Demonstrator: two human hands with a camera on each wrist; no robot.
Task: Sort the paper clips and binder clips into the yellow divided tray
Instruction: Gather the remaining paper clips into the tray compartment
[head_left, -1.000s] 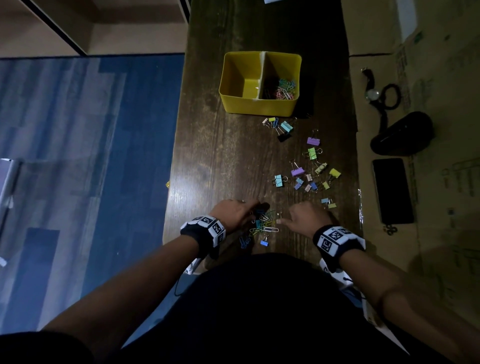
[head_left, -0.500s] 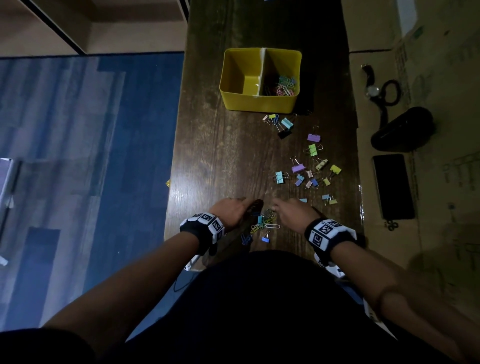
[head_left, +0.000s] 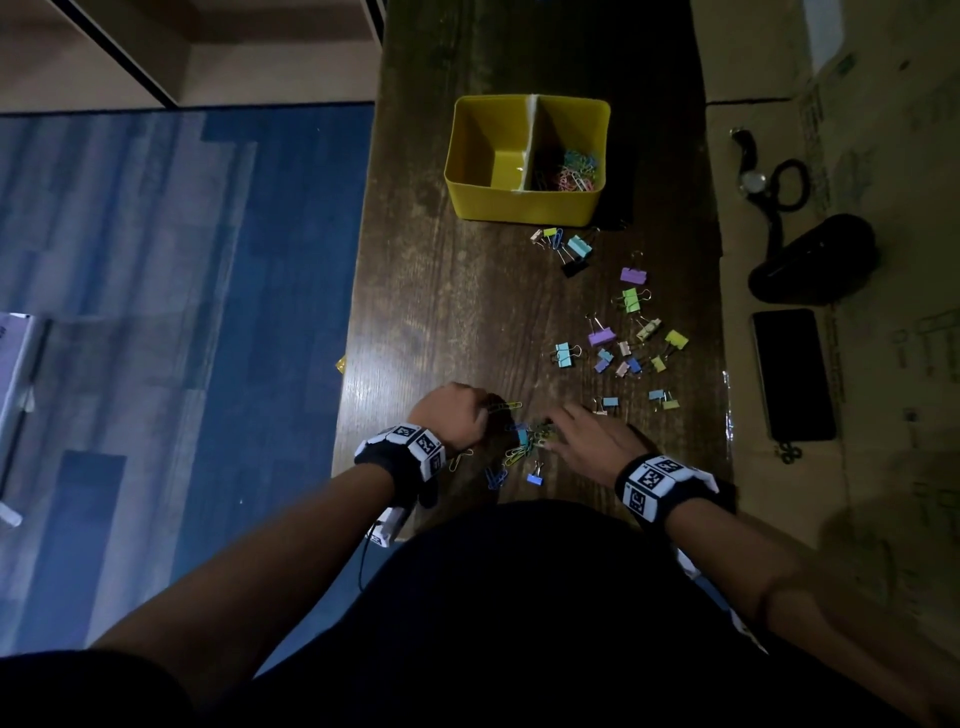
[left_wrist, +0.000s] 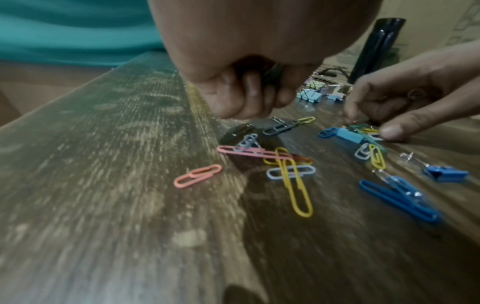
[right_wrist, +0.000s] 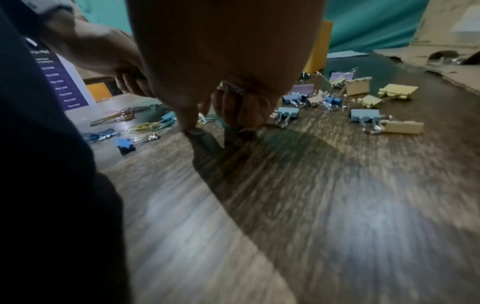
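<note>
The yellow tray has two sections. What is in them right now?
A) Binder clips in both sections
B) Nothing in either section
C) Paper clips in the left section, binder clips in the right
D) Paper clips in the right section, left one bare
D: in the head view the yellow tray holds a heap of colored paper clips in its right section, while the left section shows only its yellow floor.

Blk wristbands (head_left: 402, 451) w/ white fiducial-marker blocks on both wrists; dark top.

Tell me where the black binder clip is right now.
In the head view, the black binder clip lies on the table just in front of the yellow divided tray, below its right compartment, touching or nearly touching a teal binder clip.
</note>
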